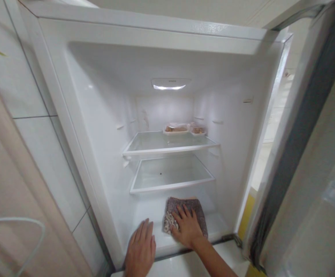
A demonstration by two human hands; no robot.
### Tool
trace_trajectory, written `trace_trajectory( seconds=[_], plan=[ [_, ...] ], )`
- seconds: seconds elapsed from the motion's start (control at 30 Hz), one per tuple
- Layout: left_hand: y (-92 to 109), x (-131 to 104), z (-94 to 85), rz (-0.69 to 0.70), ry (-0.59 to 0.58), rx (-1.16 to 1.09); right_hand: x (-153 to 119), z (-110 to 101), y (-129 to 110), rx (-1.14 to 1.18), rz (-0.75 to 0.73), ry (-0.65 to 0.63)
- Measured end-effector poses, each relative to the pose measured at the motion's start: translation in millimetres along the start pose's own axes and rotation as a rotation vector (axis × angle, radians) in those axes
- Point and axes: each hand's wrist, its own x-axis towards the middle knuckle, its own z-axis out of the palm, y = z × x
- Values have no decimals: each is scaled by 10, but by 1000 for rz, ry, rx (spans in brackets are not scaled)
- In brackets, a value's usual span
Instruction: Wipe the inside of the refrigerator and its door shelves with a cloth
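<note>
A folded grey-brown cloth (199, 215) with a patterned corner lies on the white floor of the open refrigerator (98, 154). My right hand (187, 227) presses flat on it with fingers spread. To the left, my left hand (141, 246) rests flat at the front edge of the refrigerator floor, fingers straight and close together, holding nothing. The palms of both hands are hidden.
Above the hands are a lower glass shelf (173, 175) with a small dark spot and an upper glass shelf (153, 142). Two wrapped food trays (176, 129) sit at the back of the upper one. The opened door (308, 154) stands on the right, a tiled wall (66, 184) on the left.
</note>
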Motion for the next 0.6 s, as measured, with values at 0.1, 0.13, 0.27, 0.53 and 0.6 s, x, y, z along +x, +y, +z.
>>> trace_trajectory(
  seconds=[0.1,0.13,0.27,0.53,0.6],
  plan=[
    [3,-9,46,16,8,8,144,-6,-117,55,-77,-9],
    [4,0,44,14,4,13,202,-13,-164,77,-112,-24],
    [26,46,4,16,-6,42,501,-20,-352,130,-263,-119],
    [-87,-64,207,62,58,86,1359,213,-612,57,-542,-112],
    [-133,-143,344,104,95,95,1578,266,-614,23,-540,-32]
  ],
)
